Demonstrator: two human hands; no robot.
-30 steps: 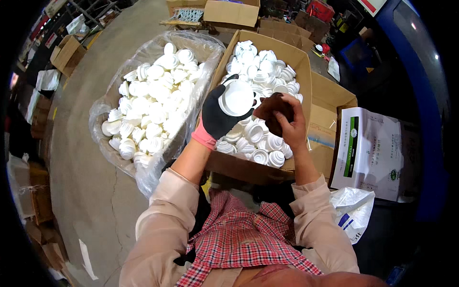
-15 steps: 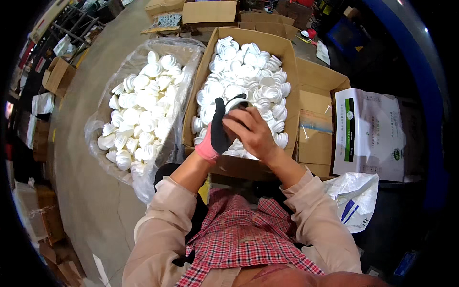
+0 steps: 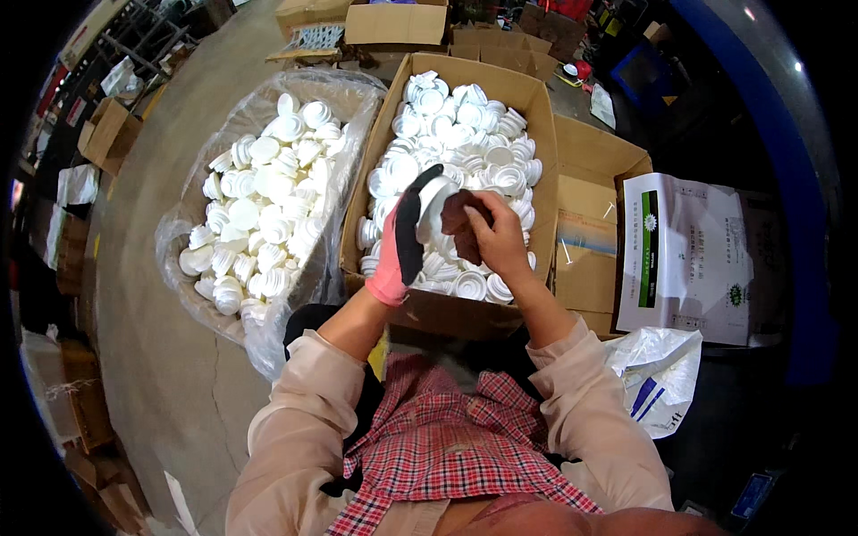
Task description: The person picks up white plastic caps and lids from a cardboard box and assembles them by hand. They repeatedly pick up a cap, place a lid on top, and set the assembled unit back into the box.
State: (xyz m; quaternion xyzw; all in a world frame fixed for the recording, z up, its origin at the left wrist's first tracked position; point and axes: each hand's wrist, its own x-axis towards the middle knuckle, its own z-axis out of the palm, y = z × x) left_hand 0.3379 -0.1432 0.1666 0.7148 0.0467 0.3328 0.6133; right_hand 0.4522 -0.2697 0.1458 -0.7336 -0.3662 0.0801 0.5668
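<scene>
My left hand, in a pink and black glove, is closed on a round white plastic cap, held up on edge over the middle box. Bare, my right hand pinches a crumpled dark reddish-brown piece of cloth beside the cap's right side. Whether the cloth touches the cap I cannot tell. Below both hands, a cardboard box is full of similar white ribbed caps. To the left, a container lined with clear plastic holds many more caps.
An open carton adjoins the box on the right, with a white printed carton beyond it. A white plastic bag lies nearer me on the right. More cartons stand at the back. Concrete floor runs along the left.
My right hand has moved slightly right, away from my left. The brown cloth now shows in its fingers, and the cap in my left hand faces more into view.
</scene>
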